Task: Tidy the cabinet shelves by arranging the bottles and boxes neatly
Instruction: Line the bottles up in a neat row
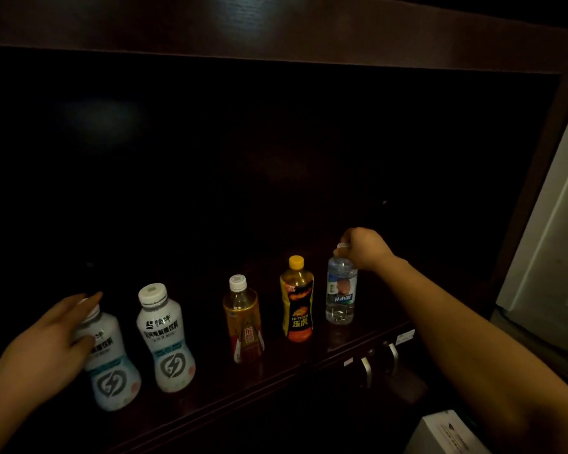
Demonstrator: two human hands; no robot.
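Several bottles stand in a row along the front of a dark wooden cabinet shelf point(309, 352). My left hand point(51, 339) grips the neck and shoulder of the leftmost white bottle point(114, 371). A second white bottle point(166, 339) stands just right of it. Further right are an amber tea bottle point(243, 326) with a white cap and a yellow-capped Hi-Tiger bottle point(296, 303). My right hand point(366, 249) pinches the cap of the clear water bottle point(340, 290) at the right end.
The shelf's back is deep and dark. Below the shelf edge, metal door handles point(379, 358) stick out. A white box point(446, 434) shows at the bottom right. A pale wall or door point(551, 250) borders the cabinet on the right.
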